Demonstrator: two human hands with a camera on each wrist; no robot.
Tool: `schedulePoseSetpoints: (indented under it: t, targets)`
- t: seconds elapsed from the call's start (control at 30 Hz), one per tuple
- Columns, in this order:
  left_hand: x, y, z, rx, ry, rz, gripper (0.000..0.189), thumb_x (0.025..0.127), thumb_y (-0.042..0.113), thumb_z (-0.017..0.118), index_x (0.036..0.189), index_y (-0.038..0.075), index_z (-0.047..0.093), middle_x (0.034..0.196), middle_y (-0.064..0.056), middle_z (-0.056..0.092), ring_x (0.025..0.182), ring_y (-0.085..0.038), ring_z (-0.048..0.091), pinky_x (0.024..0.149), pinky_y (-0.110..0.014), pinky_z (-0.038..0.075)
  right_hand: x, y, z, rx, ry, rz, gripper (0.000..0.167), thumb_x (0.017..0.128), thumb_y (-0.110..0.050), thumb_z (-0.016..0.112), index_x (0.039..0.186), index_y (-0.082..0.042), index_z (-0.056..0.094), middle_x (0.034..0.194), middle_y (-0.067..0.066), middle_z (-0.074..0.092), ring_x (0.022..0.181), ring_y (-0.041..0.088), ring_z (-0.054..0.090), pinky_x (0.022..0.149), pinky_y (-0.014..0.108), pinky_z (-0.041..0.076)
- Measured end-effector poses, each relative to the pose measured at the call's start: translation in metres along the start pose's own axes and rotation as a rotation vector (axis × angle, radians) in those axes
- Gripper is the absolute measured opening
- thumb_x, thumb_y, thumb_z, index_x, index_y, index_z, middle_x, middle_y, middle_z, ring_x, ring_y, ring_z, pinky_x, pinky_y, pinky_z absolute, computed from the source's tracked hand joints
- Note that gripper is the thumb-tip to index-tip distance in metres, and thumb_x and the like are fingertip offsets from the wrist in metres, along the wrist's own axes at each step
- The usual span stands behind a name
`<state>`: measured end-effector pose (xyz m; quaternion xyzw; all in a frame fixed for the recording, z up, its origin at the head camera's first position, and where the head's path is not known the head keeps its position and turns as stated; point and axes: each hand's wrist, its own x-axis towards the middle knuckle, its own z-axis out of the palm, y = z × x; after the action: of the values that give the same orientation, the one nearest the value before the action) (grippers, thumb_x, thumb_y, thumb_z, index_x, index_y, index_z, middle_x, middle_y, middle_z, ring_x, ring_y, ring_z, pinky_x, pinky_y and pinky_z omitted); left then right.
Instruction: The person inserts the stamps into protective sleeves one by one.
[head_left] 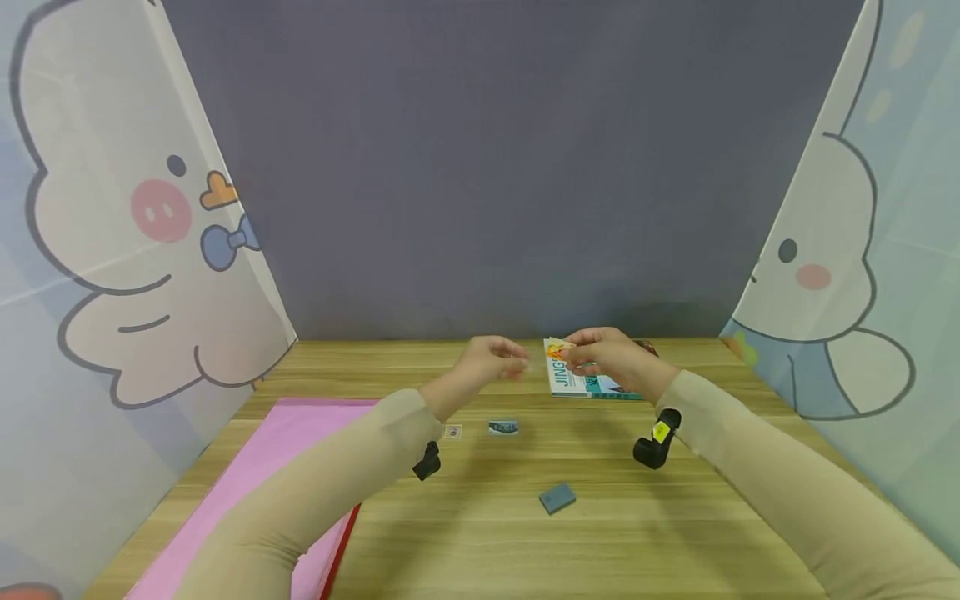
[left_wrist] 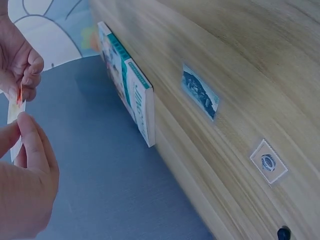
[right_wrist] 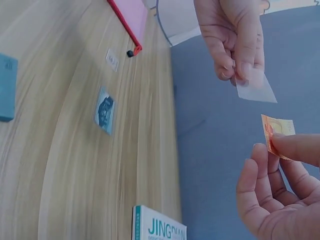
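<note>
1. Orange stamp (right_wrist: pixel 280 126): raised above the table (head_left: pixel 450 542), far side; pinched between thumb and fingers of the right hand (head_left: pixel 607 354).
2. Clear sleeve (right_wrist: pixel 257 91): pinched by the left hand (head_left: pixel 491 362), left of the orange stamp, apart from it.
3. Book (head_left: pixel 562 379): lying far right.
4. Blue stamp (head_left: pixel 503 427): nearer, left of book.
5. Pale stamp (head_left: pixel 453 432): left of blue stamp.
6. Grey box (head_left: pixel 557 498): near side.
7. Pink folder (head_left: pixel 292 433): left.
</note>
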<state>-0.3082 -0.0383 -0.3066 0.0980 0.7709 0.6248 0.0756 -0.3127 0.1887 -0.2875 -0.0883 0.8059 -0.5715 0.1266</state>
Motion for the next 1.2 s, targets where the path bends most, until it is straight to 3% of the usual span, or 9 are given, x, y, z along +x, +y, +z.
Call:
schedulePoseSetpoints:
  t: [0.23, 0.47, 0.57, 0.83, 1.1, 1.2]
  targets:
    - [-0.004, 0.002, -0.006, -0.021, 0.048, 0.010, 0.017, 0.086, 0.003, 0.072, 0.103, -0.001, 0.071, 0.096, -0.010, 0.070, 0.092, -0.029, 0.070, 0.079, -0.028, 0.061, 0.000, -0.006, 0.005, -0.014, 0.005, -0.018, 0.035, 0.095, -0.017, 0.063, 0.124, 0.002, 0.056, 0.105, 0.008, 0.063, 0.092, 0.020, 0.063, 0.084, 0.030, 0.059]
    - [-0.010, 0.007, -0.008, -0.073, 0.057, 0.016, 0.019, 0.088, 0.006, 0.070, 0.105, -0.004, 0.070, 0.108, -0.013, 0.070, 0.078, -0.015, 0.069, 0.082, -0.031, 0.060, -0.001, -0.013, 0.011, -0.013, 0.040, -0.049, 0.035, 0.093, -0.022, 0.067, 0.118, 0.001, 0.060, 0.099, 0.004, 0.066, 0.085, 0.015, 0.065, 0.080, 0.026, 0.059]
    - [-0.013, 0.009, -0.009, -0.084, 0.052, 0.026, 0.018, 0.089, 0.008, 0.070, 0.102, -0.004, 0.070, 0.110, -0.015, 0.069, 0.081, -0.022, 0.070, 0.084, -0.032, 0.060, -0.003, -0.015, 0.013, -0.013, 0.049, -0.062, 0.037, 0.093, -0.025, 0.067, 0.117, 0.002, 0.060, 0.096, 0.003, 0.067, 0.084, 0.014, 0.065, 0.079, 0.026, 0.059]
    - [-0.014, 0.011, -0.009, -0.138, 0.058, 0.034, 0.018, 0.090, 0.010, 0.070, 0.097, -0.007, 0.069, 0.104, -0.015, 0.071, 0.069, -0.010, 0.067, 0.093, -0.041, 0.057, -0.007, -0.018, 0.016, 0.013, 0.084, -0.069, 0.036, 0.094, -0.025, 0.066, 0.117, 0.003, 0.060, 0.103, 0.008, 0.067, 0.085, 0.014, 0.066, 0.081, 0.027, 0.058]
    - [-0.013, 0.012, -0.008, -0.153, 0.084, 0.016, 0.015, 0.088, 0.011, 0.071, 0.091, -0.004, 0.069, 0.094, -0.011, 0.071, 0.070, -0.014, 0.068, 0.077, -0.028, 0.061, -0.007, -0.018, 0.017, 0.012, 0.099, -0.070, 0.037, 0.093, -0.027, 0.067, 0.116, 0.001, 0.062, 0.095, 0.002, 0.068, 0.085, 0.014, 0.065, 0.081, 0.027, 0.058]
    - [-0.013, 0.012, -0.007, -0.157, 0.090, 0.015, 0.016, 0.089, 0.011, 0.071, 0.092, -0.005, 0.069, 0.096, -0.013, 0.070, 0.069, -0.012, 0.067, 0.078, -0.029, 0.061, -0.006, -0.017, 0.017, 0.009, 0.093, -0.074, 0.040, 0.093, -0.027, 0.067, 0.118, 0.003, 0.062, 0.094, 0.001, 0.068, 0.085, 0.013, 0.065, 0.081, 0.026, 0.057]
